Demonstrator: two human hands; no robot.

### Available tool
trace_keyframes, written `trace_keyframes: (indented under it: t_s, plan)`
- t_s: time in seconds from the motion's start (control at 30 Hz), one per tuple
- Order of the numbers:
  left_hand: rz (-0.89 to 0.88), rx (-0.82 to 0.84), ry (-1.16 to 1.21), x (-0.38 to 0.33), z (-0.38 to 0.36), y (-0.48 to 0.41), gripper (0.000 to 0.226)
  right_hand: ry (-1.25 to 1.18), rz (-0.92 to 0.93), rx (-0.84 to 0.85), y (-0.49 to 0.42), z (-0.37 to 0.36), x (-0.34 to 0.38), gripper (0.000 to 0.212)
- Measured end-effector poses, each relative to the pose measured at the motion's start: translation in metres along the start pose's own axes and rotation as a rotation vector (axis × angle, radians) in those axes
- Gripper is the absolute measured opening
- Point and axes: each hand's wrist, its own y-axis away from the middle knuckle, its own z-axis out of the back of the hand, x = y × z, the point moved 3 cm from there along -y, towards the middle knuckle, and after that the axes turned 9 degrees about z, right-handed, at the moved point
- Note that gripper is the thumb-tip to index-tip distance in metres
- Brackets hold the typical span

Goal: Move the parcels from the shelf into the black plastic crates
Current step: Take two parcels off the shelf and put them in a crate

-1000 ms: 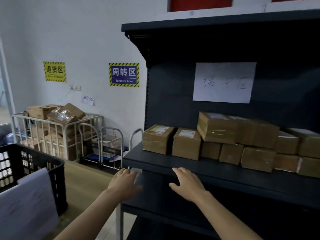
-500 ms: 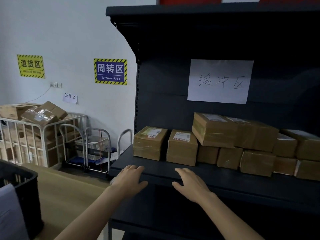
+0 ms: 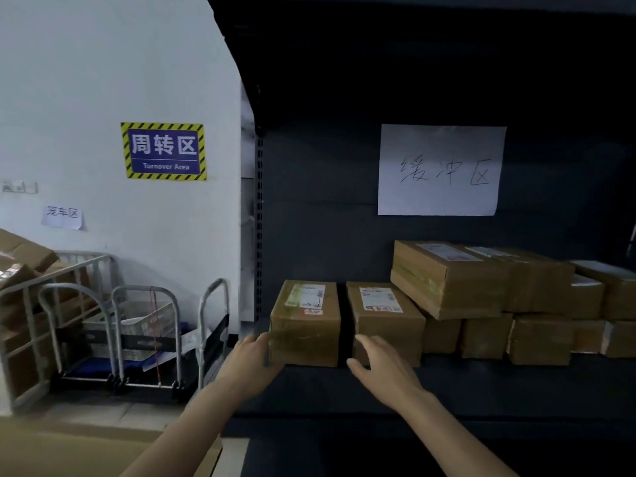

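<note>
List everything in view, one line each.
parcels: about eleven, brown cardboard, stacked on the shelf
shelf: one, dark grey, right side
paper sign: one, white, handwritten, shelf's back panel
Turnover Area sign: one, blue with yellow-black border, on the wall
paper label: one, white, lower on the wall
trolleys: three, silver handles, by the wall
roll cage: one, silver, far left, holding cardboard boxes
left hand: touches the leftmost parcel
right hand: before the second parcel, holding nothing
</note>
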Motion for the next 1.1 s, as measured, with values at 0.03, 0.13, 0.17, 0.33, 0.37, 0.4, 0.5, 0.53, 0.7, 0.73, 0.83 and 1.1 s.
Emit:
trace_keyframes:
  t_s: [0.03, 0.13, 0.17, 0.33, 0.37, 0.4, 0.5, 0.53, 0.7, 0.73, 0.83, 1.1]
  plan:
    - [0.000, -0.014, 0.052, 0.001, 0.001, -0.008, 0.054, -0.019, -0.018, -0.015, -0.004, -0.001, -0.001, 0.055]
    - [0.025, -0.051, 0.167, -0.001, 0.002, -0.034, 0.045, -0.107, -0.072, -0.051, -0.021, -0.006, 0.000, 0.054]
    - [0.041, -0.057, 0.196, -0.001, 0.002, -0.042, 0.044, -0.139, -0.091, -0.059, -0.028, -0.009, 0.002, 0.054]
    - [0.144, 0.018, 0.425, -0.003, -0.003, -0.077, 0.065, -0.265, -0.196, -0.120, -0.060, -0.020, 0.010, 0.058]
    - [0.182, 0.063, 0.492, -0.003, -0.005, -0.081, 0.065, -0.297, -0.216, -0.128, -0.065, -0.022, 0.011, 0.059]
    - [0.225, 0.117, 0.578, -0.004, -0.007, -0.084, 0.064, -0.333, -0.232, -0.135, -0.069, -0.024, 0.012, 0.059]
    - [0.318, 0.251, 0.853, -0.008, -0.013, -0.081, 0.054, -0.431, -0.254, -0.153, -0.076, -0.027, 0.014, 0.054]
    - [0.312, 0.266, 0.901, -0.009, -0.014, -0.078, 0.049, -0.465, -0.258, -0.158, -0.077, -0.028, 0.013, 0.051]
    - [0.150, 0.254, 1.001, 0.001, -0.010, -0.054, 0.038, -0.612, -0.166, -0.192, -0.067, -0.035, 0.014, 0.035]
    - [0.110, 0.250, 1.026, 0.005, -0.009, -0.048, 0.038, -0.639, -0.120, -0.192, -0.064, -0.037, 0.015, 0.036]
    - [0.017, 0.194, 1.021, 0.017, -0.007, -0.033, 0.046, -0.668, -0.026, -0.164, -0.056, -0.046, 0.018, 0.046]
    - [0.047, -0.126, 0.481, 0.029, -0.018, -0.016, 0.060, -0.514, 0.000, -0.099, -0.056, -0.074, 0.021, 0.065]
